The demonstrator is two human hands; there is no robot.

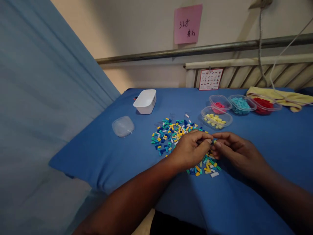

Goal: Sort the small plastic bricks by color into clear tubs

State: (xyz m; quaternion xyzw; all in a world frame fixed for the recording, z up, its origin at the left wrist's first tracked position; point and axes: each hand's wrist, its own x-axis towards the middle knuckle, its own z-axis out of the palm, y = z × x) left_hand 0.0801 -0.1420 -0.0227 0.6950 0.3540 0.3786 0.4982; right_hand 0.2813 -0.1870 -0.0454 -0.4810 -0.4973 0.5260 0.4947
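My left hand [192, 150] is closed in a pinch at the right side of a spread of small plastic building bricks [179, 130]. Opposite it, the fingers of my right hand [237, 155] pinch at the same spot, so the fingertips nearly meet. Between them show a few tiny bricks [214, 141], yellowish and dark; fingers hide most of their shape. The loose bricks are yellow, white, green, teal and dark blue. Some lie below my hands, near a white brick [214, 174].
Clear tubs hold pink bricks [218, 106], light-blue bricks [241, 103], red bricks [262, 103] and yellow bricks [215, 120]. A white container [146, 101] and a clear lid [123, 126] stand left on the blue cloth [97, 147]. A yellow towel [281, 96] lies back right, by a radiator [244, 71].
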